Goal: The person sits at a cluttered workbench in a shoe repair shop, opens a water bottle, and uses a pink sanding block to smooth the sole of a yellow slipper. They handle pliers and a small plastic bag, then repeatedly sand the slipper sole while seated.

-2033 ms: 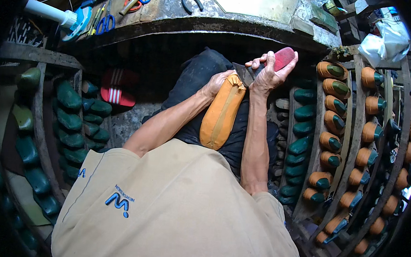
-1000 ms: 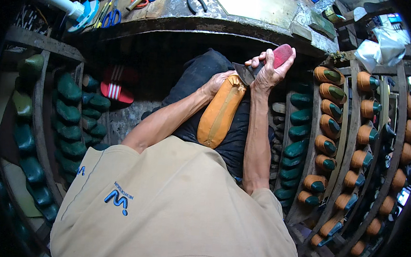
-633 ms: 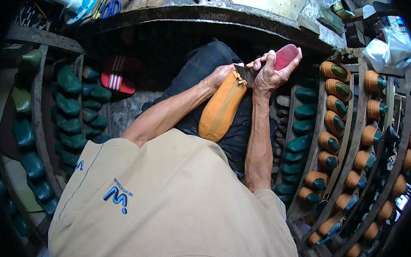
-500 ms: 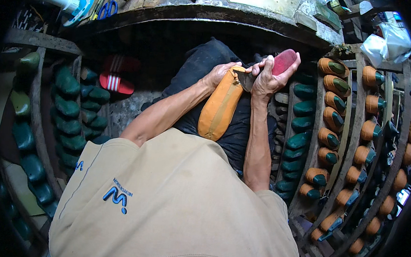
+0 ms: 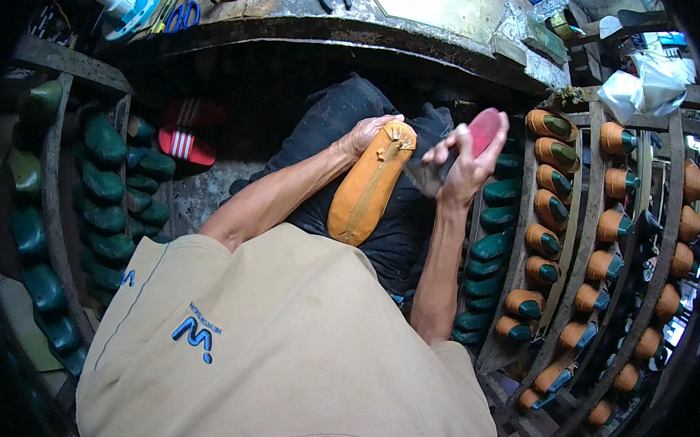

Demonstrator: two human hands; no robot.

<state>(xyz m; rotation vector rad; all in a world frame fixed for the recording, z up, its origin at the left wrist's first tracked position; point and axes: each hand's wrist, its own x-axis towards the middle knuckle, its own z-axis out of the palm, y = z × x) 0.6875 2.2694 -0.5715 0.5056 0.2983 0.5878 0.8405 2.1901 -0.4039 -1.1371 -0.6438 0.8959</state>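
- Shoe (image 5: pixel 362 191) is rested on the lap (image 5: pixel 324 117), pleated end outward; it should be braced there firmly
- Right hand (image 5: pixel 467 168) is half open, fingers parted, red pad (image 5: pixel 486 131) borne against the palm; whether the blade is gripped cannot be told
- Left hand (image 5: pixel 363 137) is closed around the shoe's far end, fingertips mostly hidden; they should be held clear of the blade
- Blade (image 5: pixel 427 177) is blurred, best drawn shallowly
- Pleats (image 5: pixel 400 138) are best trimmed evenly

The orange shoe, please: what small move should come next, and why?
I'd perhaps bring the blurred blade in the right hand to the orange shoe, at its gathered end: ragged bits stick up there, and the left hand holds it.
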